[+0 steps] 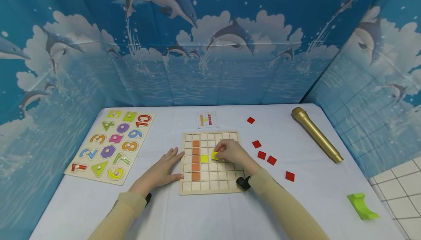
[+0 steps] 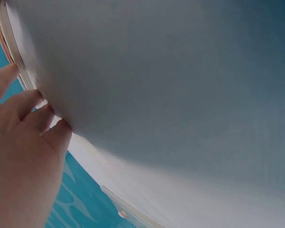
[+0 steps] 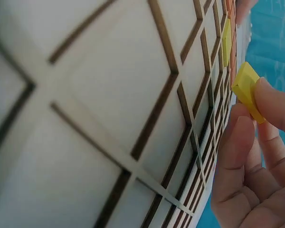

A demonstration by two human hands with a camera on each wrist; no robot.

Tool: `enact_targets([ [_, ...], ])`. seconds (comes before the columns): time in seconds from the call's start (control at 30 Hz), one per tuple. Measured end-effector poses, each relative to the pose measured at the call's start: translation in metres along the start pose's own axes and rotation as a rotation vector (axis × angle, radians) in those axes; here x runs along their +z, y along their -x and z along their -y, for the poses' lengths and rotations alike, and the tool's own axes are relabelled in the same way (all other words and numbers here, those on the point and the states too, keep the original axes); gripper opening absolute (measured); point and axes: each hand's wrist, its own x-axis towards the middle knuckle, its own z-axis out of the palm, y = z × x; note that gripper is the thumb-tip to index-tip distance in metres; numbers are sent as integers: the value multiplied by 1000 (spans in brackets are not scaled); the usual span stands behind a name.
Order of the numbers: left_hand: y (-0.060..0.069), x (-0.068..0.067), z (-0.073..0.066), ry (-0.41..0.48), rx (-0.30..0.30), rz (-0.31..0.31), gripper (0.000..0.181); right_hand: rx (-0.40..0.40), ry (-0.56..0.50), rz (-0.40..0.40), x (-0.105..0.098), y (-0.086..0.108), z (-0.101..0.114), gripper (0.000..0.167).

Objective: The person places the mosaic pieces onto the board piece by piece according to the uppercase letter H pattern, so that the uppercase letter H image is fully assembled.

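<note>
A wooden grid board [image 1: 210, 192] lies on the white table. Down its left part runs a column of several orange tiles [image 1: 196, 158], and a yellow tile [image 1: 204, 158] sits in the cell to the right of that column. My right hand [image 1: 232, 153] pinches another yellow tile [image 3: 246, 85] between thumb and fingers, tilted over the board's middle cells. With fingers spread, my left hand [image 1: 159, 172] rests at the board's left edge; in the left wrist view its fingertips [image 2: 61, 130] touch down by that edge. A small pattern card [image 1: 207, 120] lies behind the board.
Several loose red tiles [image 1: 257, 144] are scattered right of the board. A number and shape puzzle board [image 1: 109, 137] lies at the left. Toward the right are a gold microphone [image 1: 315, 134] and a green curved block [image 1: 362, 206]. Dolphin-print curtains [image 1: 210, 75] stand behind the table.
</note>
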Motion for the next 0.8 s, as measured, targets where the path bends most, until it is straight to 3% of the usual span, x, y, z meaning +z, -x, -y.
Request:
enact_targets([
  [0.3, 0, 1, 1, -7, 7, -8, 85, 12, 73, 14, 5, -2, 7, 7],
  [0.57, 0, 1, 1, -5, -14, -4, 85, -28, 230, -8, 13, -5, 10, 9],
  [0.8, 0, 1, 0, 1, -19, -5, 85, -52, 266, -23, 16, -4, 11, 10],
])
